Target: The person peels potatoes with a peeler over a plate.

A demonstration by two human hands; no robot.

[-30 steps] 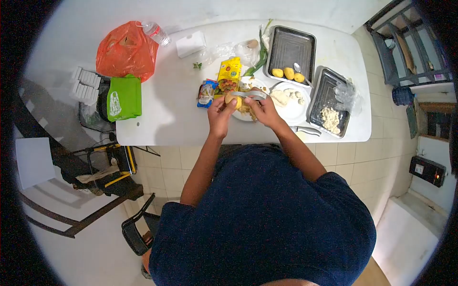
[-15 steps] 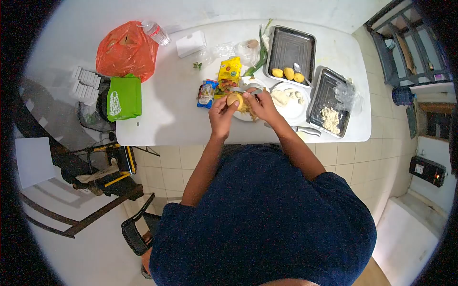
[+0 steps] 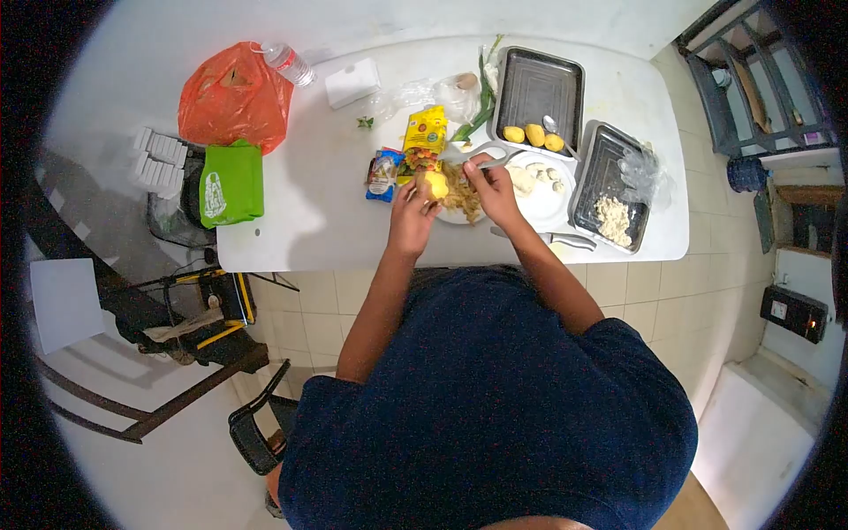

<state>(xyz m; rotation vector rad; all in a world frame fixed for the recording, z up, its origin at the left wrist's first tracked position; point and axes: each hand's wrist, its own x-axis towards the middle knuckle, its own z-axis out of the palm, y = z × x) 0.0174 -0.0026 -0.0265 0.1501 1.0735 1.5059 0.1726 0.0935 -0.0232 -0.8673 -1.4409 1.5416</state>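
Note:
My left hand (image 3: pixel 412 221) grips a partly peeled potato (image 3: pixel 435 184), its bare yellow flesh facing up. Beside it, my right hand (image 3: pixel 496 190) is closed around a grey peeler (image 3: pixel 491 162), held a little apart from the potato. Brown potato peels (image 3: pixel 462 201) lie heaped below on a white plate, mostly hidden by the hands and peels. A second white plate (image 3: pixel 552 212) to the right bears pale mashed-looking food and several small pale pieces. A knife (image 3: pixel 572 240) rests at the table's front edge, partly behind my right forearm.
A black tray (image 3: pixel 541 88) holds three yellow potatoes (image 3: pixel 534 135) and a spoon. Another tray (image 3: pixel 590 181) has crumbled pale food and a plastic bag. Yellow (image 3: pixel 426 128) and blue (image 3: pixel 383 175) packets, green leaves, a white box, a bottle, and red and green bags stand leftward.
My right hand with the peeler has drawn slightly right, away from the potato. The potato has turned in my left hand, and more of its peeled surface shows.

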